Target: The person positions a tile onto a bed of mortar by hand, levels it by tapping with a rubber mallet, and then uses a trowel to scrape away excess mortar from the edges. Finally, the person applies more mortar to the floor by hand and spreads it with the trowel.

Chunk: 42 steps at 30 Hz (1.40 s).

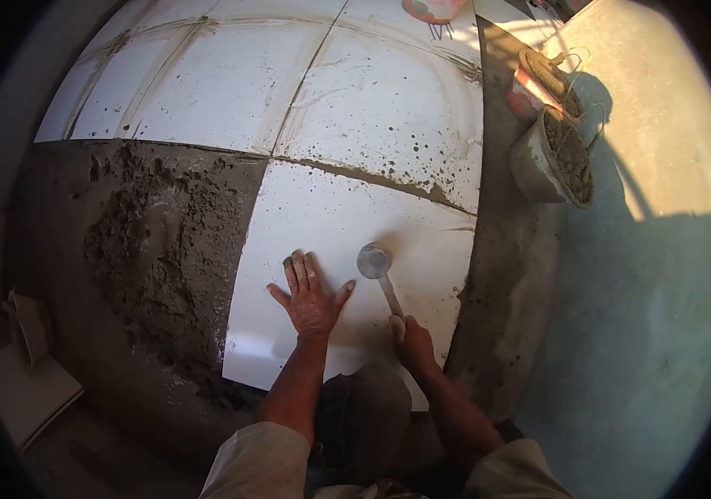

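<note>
A large white floor tile (330, 224) lies on wet grey mortar in front of me. My left hand (309, 296) rests flat on it, fingers spread. My right hand (415, 343) grips the pale handle of a rubber mallet (374, 261), whose round grey head sits on or just above the tile, right of my left hand.
A bed of rough wet mortar (156, 249) spreads left of the tile. More white tiles (372, 100), spattered with mortar, lie beyond. Two mortar-filled buckets (557, 160) stand at the right on the bare concrete floor (646, 316). Spare tiles (27, 387) lie at lower left.
</note>
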{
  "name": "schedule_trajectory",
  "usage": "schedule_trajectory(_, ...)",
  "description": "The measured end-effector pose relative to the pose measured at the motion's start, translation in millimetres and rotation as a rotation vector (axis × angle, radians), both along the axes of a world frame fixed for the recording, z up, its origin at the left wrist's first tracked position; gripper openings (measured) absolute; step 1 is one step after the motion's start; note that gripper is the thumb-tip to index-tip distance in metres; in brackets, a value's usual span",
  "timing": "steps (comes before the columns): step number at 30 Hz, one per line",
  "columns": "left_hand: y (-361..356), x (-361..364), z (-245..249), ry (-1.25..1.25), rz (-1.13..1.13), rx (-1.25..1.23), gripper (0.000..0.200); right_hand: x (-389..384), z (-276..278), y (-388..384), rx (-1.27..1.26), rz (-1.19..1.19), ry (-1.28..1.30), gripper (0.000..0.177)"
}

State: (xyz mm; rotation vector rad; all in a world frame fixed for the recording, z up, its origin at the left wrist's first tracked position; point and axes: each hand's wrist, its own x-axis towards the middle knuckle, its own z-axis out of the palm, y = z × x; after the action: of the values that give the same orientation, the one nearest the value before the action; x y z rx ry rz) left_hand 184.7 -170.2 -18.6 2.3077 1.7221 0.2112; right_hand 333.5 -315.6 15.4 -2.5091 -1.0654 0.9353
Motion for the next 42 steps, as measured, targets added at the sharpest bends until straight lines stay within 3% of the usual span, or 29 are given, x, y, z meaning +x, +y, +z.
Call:
schedule_trajectory(1,1.4,0.3,-0.4,0.015,0.012,0.020,0.104,-2.8,6.0,4.1,0.155,-0.036,0.046,0.037)
schedule_trajectory(12,1.9,0.9,5.6,0.047,0.011,-0.022,0.103,-6.1,95.1,11.6,0.493,-0.053,0.158,0.035)
schedule_trajectory(16,1.9,-1.3,-7.4,0.020,0.002,0.106,0.099,-16.7,57.6,12.2,0.699,-0.045,0.107,0.037)
schedule_trajectory(17,2.6,-0.1,-1.5,0.025,0.012,0.069,0.100,-17.3,39.9,14.9,0.703,-0.052,0.100,0.037)
schedule_trajectory(19,0.0,3.3,4.1,0.021,0.012,0.033,0.100,-17.3,20.8,21.0,0.198,-0.071,0.103,0.039)
schedule_trajectory(22,-8.8,-5.2,5.5,0.059,0.008,-0.024,0.104,-16.9,54.8,36.5,0.269,-0.074,0.111,0.040)
schedule_trajectory(26,0.9,0.1,-5.1,0.019,0.013,0.032,0.102,-14.8,84.9,-8.6,0.385,-0.087,0.151,0.043)
schedule_trajectory(30,0.0,0.8,-2.5,-0.008,0.002,0.111,0.098,-13.1,98.2,-92.7,0.364,-0.349,0.194,0.050)
schedule_trajectory(34,-0.4,0.2,-16.2,0.041,-0.023,0.118,0.101,-12.2,190.4,-124.3,0.233,-0.843,0.534,0.049)
schedule_trajectory(42,9.2,0.2,-9.3,0.281,-0.108,-0.054,0.112,-11.4,265.4,-234.6,0.146,-1.075,0.485,0.047)
